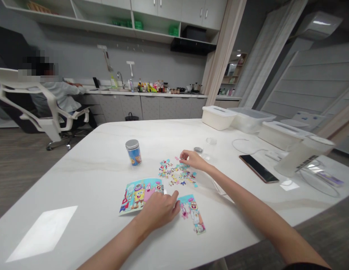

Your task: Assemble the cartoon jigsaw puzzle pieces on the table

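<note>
My right hand reaches to the far edge of a loose heap of small colourful jigsaw pieces, its fingertips pinched together on a piece. My left hand lies over the right corner of a printed cartoon picture sheet, thumb and forefinger apart, with the other fingers partly hidden. Just right of its fingertips is a joined section of jigsaw, showing a pink figure and a white-coated figure. Behind the sheet stands a blue can with a silver lid.
Beyond my right hand lie a silver lid and a clear round cover. A phone, a translucent cylinder, cables and lidded boxes occupy the right side. A person sits in a white chair at far left.
</note>
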`<state>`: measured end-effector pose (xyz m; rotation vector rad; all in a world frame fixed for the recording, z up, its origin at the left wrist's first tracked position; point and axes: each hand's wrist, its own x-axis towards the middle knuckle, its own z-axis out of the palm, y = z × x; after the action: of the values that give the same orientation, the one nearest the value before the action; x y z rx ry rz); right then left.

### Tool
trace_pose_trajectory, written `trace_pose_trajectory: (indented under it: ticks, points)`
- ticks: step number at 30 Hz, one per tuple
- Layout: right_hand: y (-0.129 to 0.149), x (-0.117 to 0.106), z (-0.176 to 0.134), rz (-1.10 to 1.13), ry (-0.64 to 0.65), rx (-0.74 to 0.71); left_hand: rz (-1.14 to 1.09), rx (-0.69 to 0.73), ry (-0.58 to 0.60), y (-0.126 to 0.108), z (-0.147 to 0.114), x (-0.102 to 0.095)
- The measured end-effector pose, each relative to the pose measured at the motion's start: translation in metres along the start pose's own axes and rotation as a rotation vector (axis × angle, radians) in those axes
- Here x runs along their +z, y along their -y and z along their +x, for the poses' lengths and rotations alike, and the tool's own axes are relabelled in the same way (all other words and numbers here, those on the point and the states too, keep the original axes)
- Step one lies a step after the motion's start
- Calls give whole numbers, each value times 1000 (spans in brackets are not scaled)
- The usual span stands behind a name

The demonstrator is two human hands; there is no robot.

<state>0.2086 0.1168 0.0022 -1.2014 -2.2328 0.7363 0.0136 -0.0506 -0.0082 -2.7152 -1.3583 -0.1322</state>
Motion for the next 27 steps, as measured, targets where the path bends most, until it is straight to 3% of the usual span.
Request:
trace_pose_trajectory:
  ticks: [5, 13, 16, 21, 27]
  points:
    - [22, 3, -42, 328, 131, -54, 34, -25, -18, 7, 1, -3]
    - [17, 21, -67, 703, 184, 182, -91, 150, -53, 6, -4, 9]
    - [14, 27, -68, 704, 214, 168, -89, 115, -15, -3, -6, 8]
    - [13, 26, -72, 568, 310, 20, -75, 96, 36, -14, -7, 5]
    - [23, 20, -78, 523, 274, -65, -148, 70, 81, -13, -5, -2]
